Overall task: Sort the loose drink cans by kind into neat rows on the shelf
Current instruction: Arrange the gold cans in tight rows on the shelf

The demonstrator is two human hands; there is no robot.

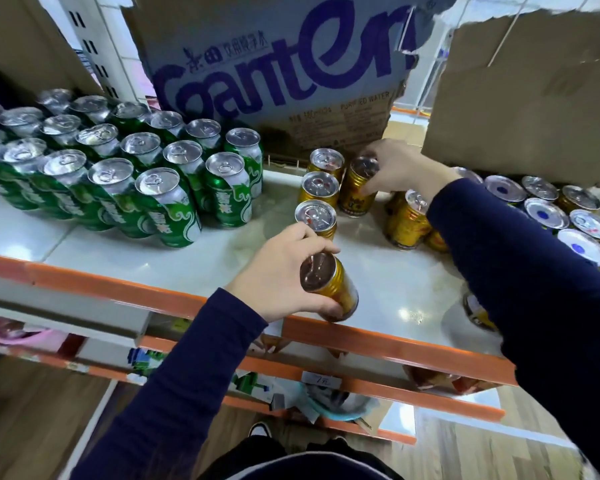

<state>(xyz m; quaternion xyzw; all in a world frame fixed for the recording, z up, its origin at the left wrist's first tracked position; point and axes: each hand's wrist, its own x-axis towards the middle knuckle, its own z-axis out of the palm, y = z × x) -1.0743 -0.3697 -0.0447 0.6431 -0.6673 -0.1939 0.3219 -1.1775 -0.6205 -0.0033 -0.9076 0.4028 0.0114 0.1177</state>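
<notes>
The left grip (284,271) is curled round a gold can (331,289). The fingers arch over its top rim and the thumb is under its lower side. This can is tilted, its dark lid turned up toward the camera and its base down at the orange front lip of the shelf (101,285). Whether the base touches the lip cannot be told.

The right grip (400,168) reaches further back and holds a second gold can (355,190) from the right, the fingers wrapped about its upper body and lid. That can leans slightly and stands on the white shelf surface, just beside a column of three gold cans (320,187) that runs from back to front. The can in the left grip is just in front of the nearest of the three.

To the right of the right grip, partly under the dark sleeve, loose gold cans (407,220) stand in no order. Beyond them is a cluster of silver-topped cans (548,213), some with blue dots on their lids.

On the left of the shelf, green cans (153,178) stand in tight rows. Behind the gold cans rises a cardboard box (274,64) with purple lettering, and a plain brown carton (520,98) sits to its right.
</notes>
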